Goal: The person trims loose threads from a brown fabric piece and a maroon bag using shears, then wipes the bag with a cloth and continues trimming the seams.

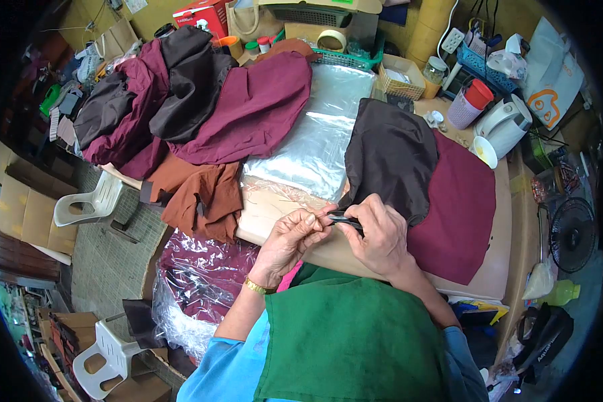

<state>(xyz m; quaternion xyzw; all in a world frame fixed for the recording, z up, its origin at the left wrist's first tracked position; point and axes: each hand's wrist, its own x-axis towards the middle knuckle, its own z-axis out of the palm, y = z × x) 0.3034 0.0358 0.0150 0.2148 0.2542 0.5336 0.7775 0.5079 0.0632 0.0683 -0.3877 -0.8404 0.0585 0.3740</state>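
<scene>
Small dark-handled thread snips point(346, 220) lie within the closed fingers of my right hand point(380, 236), their metal part pointing left. My left hand point(295, 236), with a gold watch at its wrist, pinches what looks like the lower corner of the black fabric point(392, 157), right at the snips' tip. That black fabric spreads up and right from my hands across the table. It joins or overlaps a maroon piece point(457, 208) on its right. Exactly what sits between my left fingertips is partly hidden.
Clear plastic sheets point(315, 134) lie on the table point(268, 213) beyond my hands. Maroon and black cloths point(248, 107) are heaped at left, with brown cloth point(208, 201) below. A kettle point(504, 124) and baskets line the back. White chairs point(94, 201) stand left.
</scene>
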